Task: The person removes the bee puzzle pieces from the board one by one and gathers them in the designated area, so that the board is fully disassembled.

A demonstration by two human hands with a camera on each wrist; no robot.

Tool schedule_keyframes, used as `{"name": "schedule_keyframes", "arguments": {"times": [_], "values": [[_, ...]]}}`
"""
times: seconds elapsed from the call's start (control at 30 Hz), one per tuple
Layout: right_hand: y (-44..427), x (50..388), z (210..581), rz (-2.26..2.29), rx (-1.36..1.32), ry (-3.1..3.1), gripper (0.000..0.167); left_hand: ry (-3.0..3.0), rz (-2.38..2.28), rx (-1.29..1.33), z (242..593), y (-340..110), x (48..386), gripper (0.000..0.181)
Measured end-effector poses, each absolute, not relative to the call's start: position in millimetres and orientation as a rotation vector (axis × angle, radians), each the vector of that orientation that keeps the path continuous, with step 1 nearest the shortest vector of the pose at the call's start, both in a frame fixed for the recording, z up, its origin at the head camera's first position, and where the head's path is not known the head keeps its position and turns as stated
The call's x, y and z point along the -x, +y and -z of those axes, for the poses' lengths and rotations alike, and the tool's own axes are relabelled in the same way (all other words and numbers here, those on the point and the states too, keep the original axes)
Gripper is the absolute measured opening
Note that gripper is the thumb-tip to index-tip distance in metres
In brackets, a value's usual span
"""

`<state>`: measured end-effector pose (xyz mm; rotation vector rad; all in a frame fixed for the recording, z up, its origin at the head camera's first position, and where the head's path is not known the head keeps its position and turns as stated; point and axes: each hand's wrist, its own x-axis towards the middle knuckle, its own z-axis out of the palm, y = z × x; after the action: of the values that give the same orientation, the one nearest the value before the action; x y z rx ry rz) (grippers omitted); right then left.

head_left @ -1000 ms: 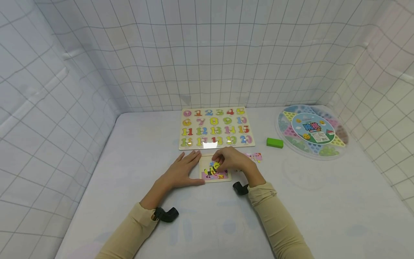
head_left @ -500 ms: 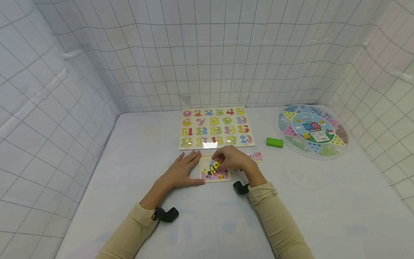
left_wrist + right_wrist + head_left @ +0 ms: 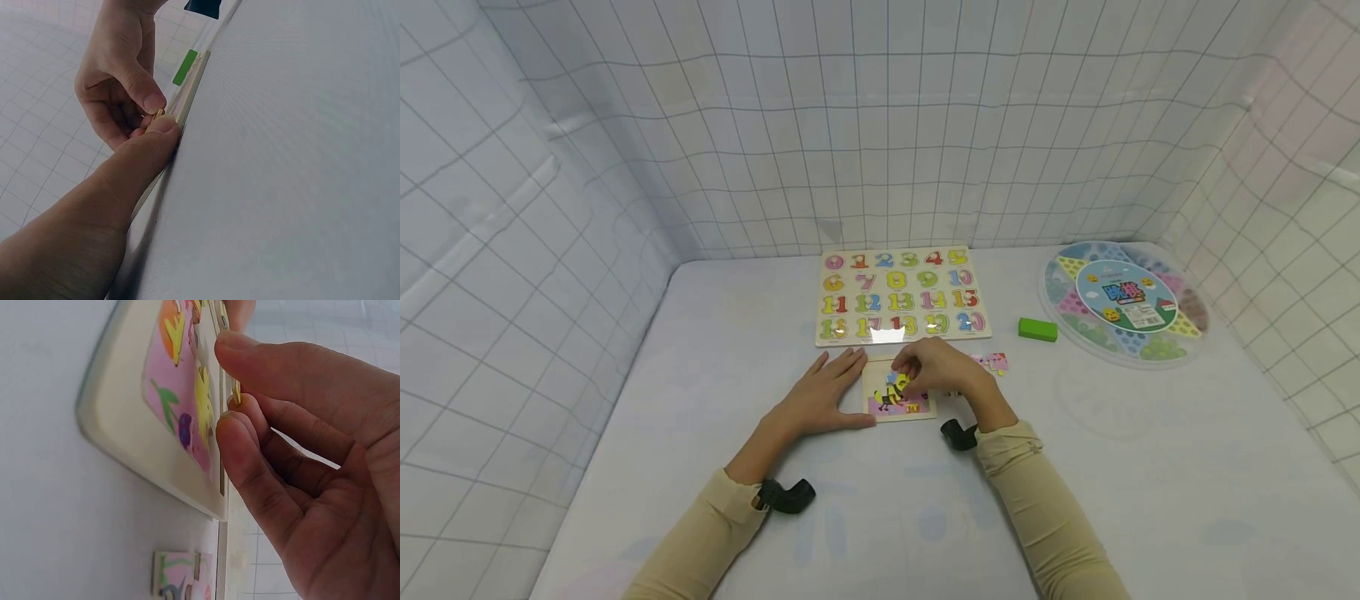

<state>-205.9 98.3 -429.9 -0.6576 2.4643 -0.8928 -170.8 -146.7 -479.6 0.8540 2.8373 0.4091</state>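
A small square jigsaw puzzle board (image 3: 874, 372) with a bee picture lies at the middle of the table, and part of its inner area is bare wood. My left hand (image 3: 820, 400) rests flat beside it, fingers extended along the left edge and thumb at the lower left corner. Over the board's right side, my right hand (image 3: 942, 367) pinches a thin puzzle piece (image 3: 236, 392) between thumb and fingers. The left wrist view catches that piece edge-on, just past my left thumb. Most of the piece's face is hidden by the fingers.
Loose puzzle pieces (image 3: 992, 362) lie right of the board, partly behind my right wrist. Behind it is a number board (image 3: 902, 292). A green block (image 3: 1037, 330) and a round, clear-covered game board (image 3: 1123, 304) sit at the right. Grid-patterned cloth walls enclose the table.
Almost nothing differs. Both hands keep their places at the board, and the right one still holds the puzzle piece over it.
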Motion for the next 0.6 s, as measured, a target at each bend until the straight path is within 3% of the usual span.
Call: {"name": "schedule_keyframes", "arguments": {"times": [0.6], "values": [[106.8,204.2,427.6,0.883,0.651,2.493,0.035,2.812,-0.393,-0.869,474.4,-144.4,169.0,0.103]]}}
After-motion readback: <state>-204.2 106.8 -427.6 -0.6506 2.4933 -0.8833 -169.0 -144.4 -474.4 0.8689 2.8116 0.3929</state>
